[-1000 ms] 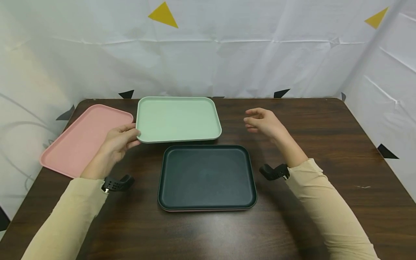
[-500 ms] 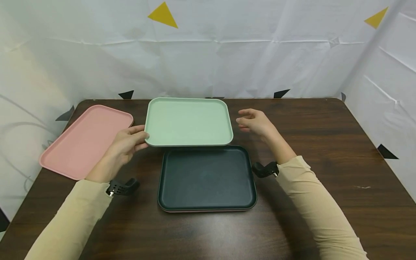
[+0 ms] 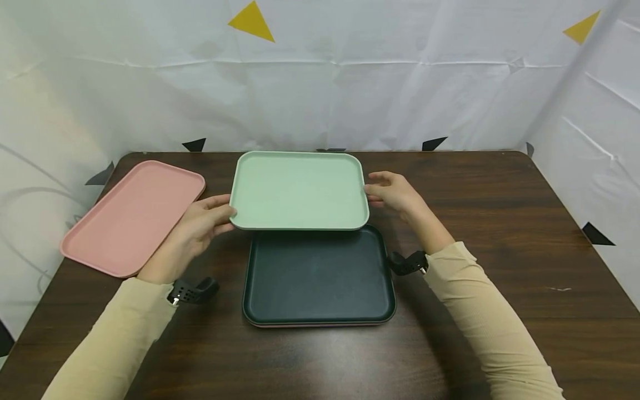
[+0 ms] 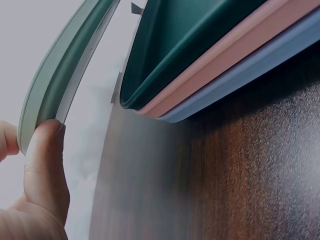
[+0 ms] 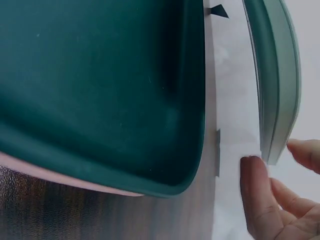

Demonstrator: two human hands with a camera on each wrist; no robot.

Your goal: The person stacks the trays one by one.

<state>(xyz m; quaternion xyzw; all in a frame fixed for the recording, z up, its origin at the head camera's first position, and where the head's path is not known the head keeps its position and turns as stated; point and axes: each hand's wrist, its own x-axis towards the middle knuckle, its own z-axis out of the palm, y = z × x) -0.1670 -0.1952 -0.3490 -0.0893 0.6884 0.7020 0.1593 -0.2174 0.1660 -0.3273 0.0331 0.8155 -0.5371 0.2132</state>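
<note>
A light green tray (image 3: pixel 300 191) hangs above the table, its near edge overlapping the far rim of the dark green tray (image 3: pixel 320 278) in the head view. My left hand (image 3: pixel 197 228) pinches its near left corner, thumb over the rim and fingers beneath. At the right edge, my right hand (image 3: pixel 397 194) has its thumb on the rim, and the right wrist view shows fingers (image 5: pixel 257 185) on the other side of it. Under the dark green tray, the left wrist view shows a pink tray (image 4: pixel 235 55) and a blue-grey tray (image 4: pixel 250 72) stacked.
Another pink tray (image 3: pixel 137 216) lies slanted on the brown wooden table (image 3: pixel 475 322), along its left edge and beside my left forearm. White sheeting (image 3: pixel 350 100) with yellow and black triangles hangs behind the table and along both sides.
The light green tray has come right and slightly nearer in my left hand, now overlapping the stack's far rim. My right hand has moved left to meet its right edge.
</note>
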